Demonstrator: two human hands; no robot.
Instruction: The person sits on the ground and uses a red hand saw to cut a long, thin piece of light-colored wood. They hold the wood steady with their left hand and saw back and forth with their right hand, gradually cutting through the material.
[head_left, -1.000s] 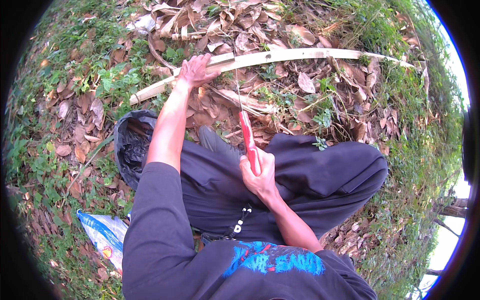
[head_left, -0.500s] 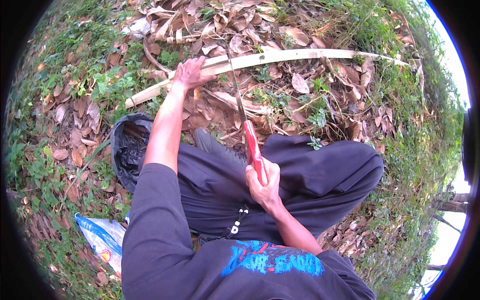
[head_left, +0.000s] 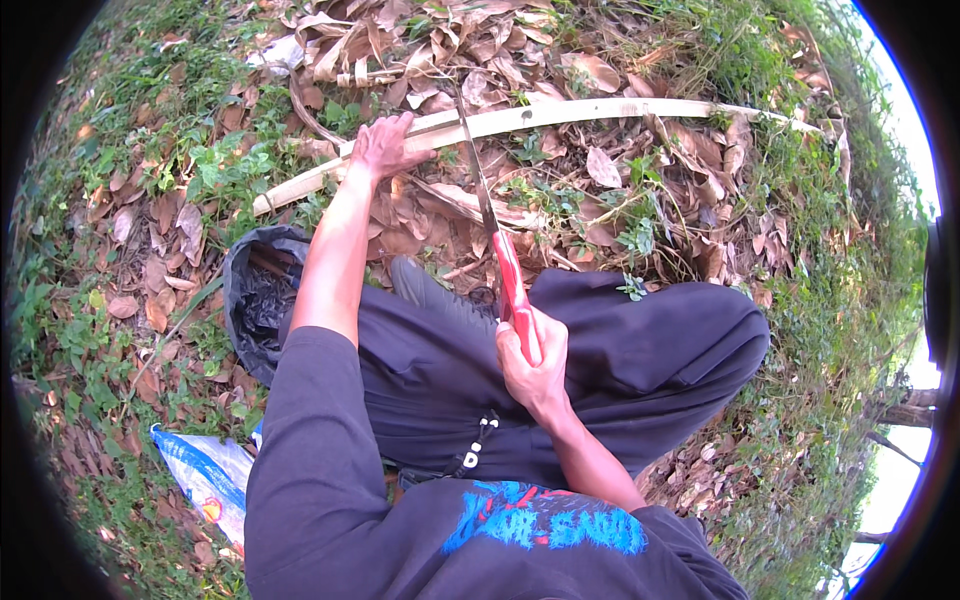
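Note:
A long, pale wooden strip (head_left: 600, 109) lies bowed across the leaf litter in front of me. My left hand (head_left: 384, 148) is closed over its left part, with the thumb pointing right along the near edge. Just right of that hand, the narrow dark blade of a hand saw (head_left: 480, 190) crosses the strip and touches it. Its red handle (head_left: 511, 272) points back toward me, and my right hand (head_left: 537, 362) is wrapped around the rear end of it. The strip's underside and the fingertips of my left hand are partly hidden.
My crossed legs in dark trousers (head_left: 660, 340) lie beneath the saw handle. Left of them sits an open black bag-like container (head_left: 258, 300), with a blue and white plastic sack (head_left: 205, 470) nearer me. Dry leaves (head_left: 603, 167) and green weeds cover the ground. Branches (head_left: 905, 412) show at far right.
The saw and my right hand have shifted slightly forward and to the right. The blade still crosses the strip at about the same spot, and my left hand stays in place.

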